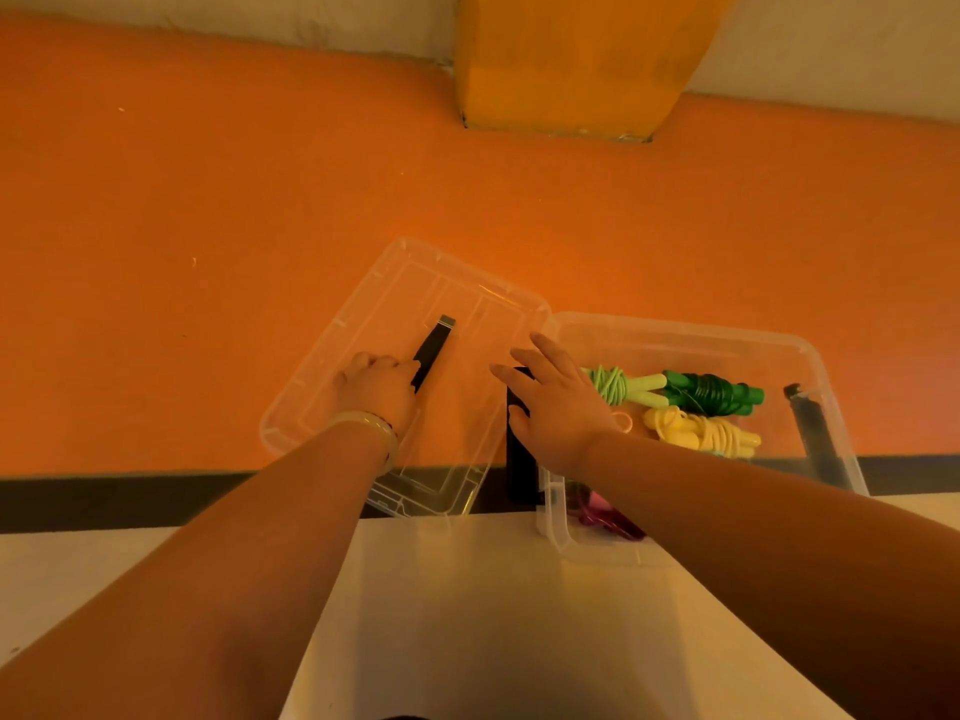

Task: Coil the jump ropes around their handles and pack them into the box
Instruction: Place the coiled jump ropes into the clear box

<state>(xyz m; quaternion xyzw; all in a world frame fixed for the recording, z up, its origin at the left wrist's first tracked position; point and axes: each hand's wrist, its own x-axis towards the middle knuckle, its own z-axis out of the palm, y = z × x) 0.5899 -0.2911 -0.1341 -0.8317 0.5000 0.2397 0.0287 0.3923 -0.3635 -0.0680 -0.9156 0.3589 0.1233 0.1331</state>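
A clear plastic box (727,331) stands at the right. Coiled jump ropes lie in it: a light green one (618,387), a dark green one (711,393), a yellow one (701,432) and a pink one (602,518) partly hidden under my right forearm. The clear lid (467,284) lies flat to the left of the box. My left hand (379,389) rests on the lid with its fingers curled around the near end of a black latch (435,348). My right hand (556,407) hovers over the box's left rim, fingers spread, holding nothing.
Black latches sit at the box's left end (519,472) and right end (815,433). Box and lid lie on an orange floor (208,226) with a dark strip (104,496) along its near edge. A white surface (467,615) lies below me. A yellow pillar (561,59) stands behind.
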